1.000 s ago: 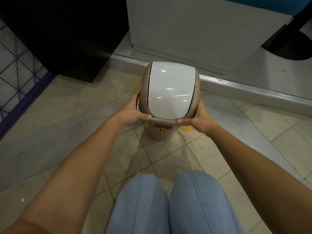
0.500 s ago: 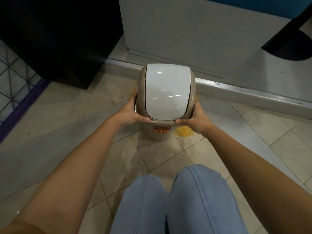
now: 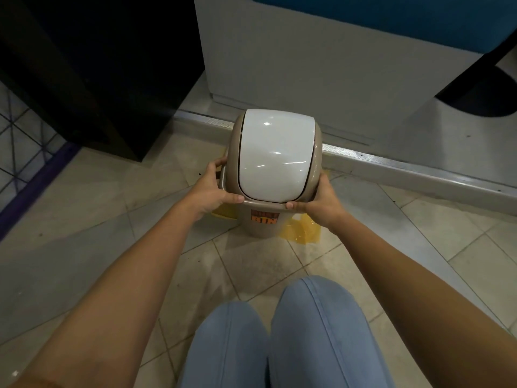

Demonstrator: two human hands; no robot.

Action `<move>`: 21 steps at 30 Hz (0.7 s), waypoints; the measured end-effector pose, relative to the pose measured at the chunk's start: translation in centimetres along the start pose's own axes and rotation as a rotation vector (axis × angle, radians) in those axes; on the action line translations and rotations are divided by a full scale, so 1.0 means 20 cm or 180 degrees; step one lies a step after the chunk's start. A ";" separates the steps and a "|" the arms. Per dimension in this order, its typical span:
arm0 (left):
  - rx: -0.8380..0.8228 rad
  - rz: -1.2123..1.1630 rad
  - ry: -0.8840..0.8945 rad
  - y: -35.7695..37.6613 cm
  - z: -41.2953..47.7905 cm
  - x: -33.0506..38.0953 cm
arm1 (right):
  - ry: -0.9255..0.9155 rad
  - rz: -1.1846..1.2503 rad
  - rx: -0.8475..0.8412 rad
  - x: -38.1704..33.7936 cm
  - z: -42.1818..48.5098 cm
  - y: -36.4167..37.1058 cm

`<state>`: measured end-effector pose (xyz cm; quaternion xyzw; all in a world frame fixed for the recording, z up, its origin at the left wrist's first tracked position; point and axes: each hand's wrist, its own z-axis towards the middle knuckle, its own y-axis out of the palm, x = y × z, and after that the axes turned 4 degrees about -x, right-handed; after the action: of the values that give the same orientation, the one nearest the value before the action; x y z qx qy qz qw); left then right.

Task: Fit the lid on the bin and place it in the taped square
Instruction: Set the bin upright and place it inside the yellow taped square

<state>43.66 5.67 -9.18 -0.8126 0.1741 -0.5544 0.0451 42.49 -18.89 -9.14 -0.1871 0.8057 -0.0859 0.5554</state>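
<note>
Both hands' grip still clasps the lidded bin point(image 3: 261, 228), now over more yellow tape point(image 3: 303, 233)

Tiled floor point(image 3: 92, 219) w/ yellow tape point(image 3: 303, 233); bin point(image 3: 263, 229) over tape, contact unclear.

the only text i can read is on an orange label point(image 3: 264, 217) stuck to the front of the tan bin point(image 3: 261, 228), just under the lid's rim: "bin" in bold letters (the line above it is cut off, unreadable).
</note>
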 end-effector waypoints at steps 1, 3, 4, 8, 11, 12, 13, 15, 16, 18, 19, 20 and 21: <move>0.0008 0.0007 -0.0003 0.00 0.01 0.01 | 0.0014 -0.0009 -0.0012 -0.01 0.01 -0.01; 0.0058 0.0041 -0.0029 0.01 0.02 0.03 | 0.0026 -0.0047 -0.0023 -0.02 0.03 -0.02; 0.0094 0.0077 -0.0047 0.01 0.02 0.04 | 0.0028 -0.0082 -0.0023 -0.03 0.04 -0.02; 0.0168 0.0201 -0.0089 0.01 0.04 0.08 | 0.0093 -0.0418 0.0100 -0.06 0.06 -0.03; 0.0169 0.0283 -0.0124 -0.01 0.07 0.11 | 0.0124 -0.0564 0.0151 -0.09 0.07 -0.04; 0.0171 0.0295 -0.0135 -0.01 0.08 0.11 | 0.0127 -0.0575 0.0150 -0.09 0.08 -0.04; 0.0172 0.0296 -0.0142 -0.01 0.10 0.11 | 0.0122 -0.0578 0.0145 -0.10 0.09 -0.05; 0.0163 0.0286 -0.0123 -0.01 0.13 0.11 | 0.0101 -0.0550 0.0189 -0.10 0.10 -0.05; 0.0162 0.0273 -0.0115 -0.02 0.14 0.12 | 0.0097 -0.0525 0.0218 -0.10 0.12 -0.05; 0.0152 0.0270 -0.0065 -0.02 0.17 0.12 | 0.0084 -0.0498 0.0256 -0.10 0.14 -0.05; 0.0154 0.0275 -0.0041 -0.02 0.19 0.11 | 0.0075 -0.0502 0.0260 -0.11 0.15 -0.05; 0.0157 0.0275 -0.0026 -0.02 0.19 0.12 | 0.0076 -0.0494 0.0267 -0.11 0.15 -0.05; 0.0165 0.0269 -0.0022 -0.02 0.20 0.12 | 0.0080 -0.0473 0.0283 -0.11 0.16 -0.04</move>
<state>48.20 4.84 -8.54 -0.8050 0.1937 -0.5535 0.0900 46.35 -18.59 -8.06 -0.2203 0.7919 -0.1649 0.5451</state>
